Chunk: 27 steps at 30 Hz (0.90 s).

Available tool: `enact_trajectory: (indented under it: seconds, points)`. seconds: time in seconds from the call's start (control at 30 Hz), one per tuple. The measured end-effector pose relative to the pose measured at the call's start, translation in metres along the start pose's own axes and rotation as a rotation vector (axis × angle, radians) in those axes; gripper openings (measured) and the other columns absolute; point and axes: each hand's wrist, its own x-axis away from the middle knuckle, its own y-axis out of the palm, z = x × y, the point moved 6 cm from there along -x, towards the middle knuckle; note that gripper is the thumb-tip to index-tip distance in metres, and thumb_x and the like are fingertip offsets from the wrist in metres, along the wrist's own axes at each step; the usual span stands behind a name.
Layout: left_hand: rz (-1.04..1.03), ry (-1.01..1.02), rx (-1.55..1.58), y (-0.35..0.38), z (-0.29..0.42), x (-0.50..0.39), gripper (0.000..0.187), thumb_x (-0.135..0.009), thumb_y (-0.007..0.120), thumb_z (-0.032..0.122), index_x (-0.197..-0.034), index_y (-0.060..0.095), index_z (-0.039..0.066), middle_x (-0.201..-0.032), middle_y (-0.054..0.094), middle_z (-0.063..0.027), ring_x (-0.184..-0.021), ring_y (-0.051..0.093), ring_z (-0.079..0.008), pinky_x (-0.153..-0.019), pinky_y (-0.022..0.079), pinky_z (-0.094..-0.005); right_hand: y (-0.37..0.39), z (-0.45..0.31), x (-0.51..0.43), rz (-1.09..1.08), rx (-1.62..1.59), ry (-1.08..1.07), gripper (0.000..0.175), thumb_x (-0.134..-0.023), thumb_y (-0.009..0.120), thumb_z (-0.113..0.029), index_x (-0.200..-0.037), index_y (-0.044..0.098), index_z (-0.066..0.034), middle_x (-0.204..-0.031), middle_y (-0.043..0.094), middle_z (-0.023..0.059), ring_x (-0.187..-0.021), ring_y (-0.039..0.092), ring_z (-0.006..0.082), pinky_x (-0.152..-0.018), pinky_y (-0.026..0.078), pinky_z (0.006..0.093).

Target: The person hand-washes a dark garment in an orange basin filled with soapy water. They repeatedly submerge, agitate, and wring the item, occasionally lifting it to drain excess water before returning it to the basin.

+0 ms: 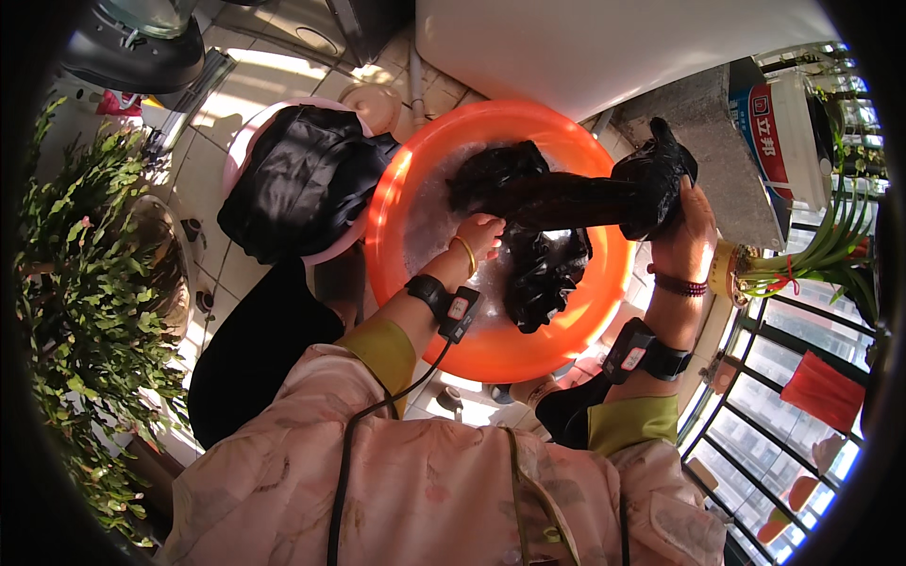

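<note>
A large orange plastic basin [501, 361] stands before me with sudsy water [432, 205] in it. A wet black garment [566, 200] stretches from the middle of the basin up over its right rim. My right hand [685, 223] grips the bunched end of this garment beyond that rim. At the garment's near left edge, my left hand [480, 235] has its fingers curled against the cloth; its grip is partly hidden. More dark wet cloth [543, 279] lies crumpled in the basin, and I cannot tell whether it is the same piece.
A pink basin [340, 244] heaped with black clothing [301, 177] touches the orange one on the left. Leafy plants [92, 318] fill the left side. At right are a grey slab [690, 134], a white paint bucket [793, 141] and a potted plant [786, 272]. A white appliance-like panel [601, 42] rises ahead.
</note>
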Motion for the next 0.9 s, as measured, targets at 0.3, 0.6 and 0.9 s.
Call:
enact_trajectory:
  seconds: [0.3,0.6,0.9]
  points:
    - [-0.19,-0.228,0.882,0.025,0.015,-0.009,0.028,-0.089,0.05,0.027,-0.104,0.055,0.005,-0.102,0.061,-0.0075,-0.103,0.055,-0.0269,-0.089,0.045,-0.047,-0.048,0.116,0.016,0.266,-0.286,0.4,0.041,-0.093,0.046,-0.025,-0.124,0.045,0.0013,-0.112,0.059,0.0141,-0.097,0.059,0.0261,-0.086,0.048,0.0369]
    - [-0.305,-0.109,0.88,0.032,0.042,0.028,0.016,-0.074,0.047,0.008,-0.086,0.054,-0.001,-0.086,0.057,-0.0123,-0.081,0.056,-0.0275,-0.074,0.048,-0.0417,-0.016,0.237,0.076,-0.263,1.299,0.037,0.066,-0.07,0.069,-0.042,-0.126,0.047,-0.0147,-0.131,0.044,0.0154,-0.129,0.03,0.0365,-0.107,0.018,0.0489]
    - [0.699,0.604,-0.848,-0.061,0.069,0.038,0.074,-0.068,0.063,0.008,-0.134,0.029,0.006,-0.125,0.039,-0.0248,-0.109,0.047,-0.0379,-0.093,0.039,-0.043,0.034,0.315,0.138,-0.416,1.304,0.308,0.041,-0.075,0.058,-0.014,-0.115,0.049,-0.0094,-0.105,0.055,0.0192,-0.104,0.053,0.0342,-0.091,0.043,0.042]
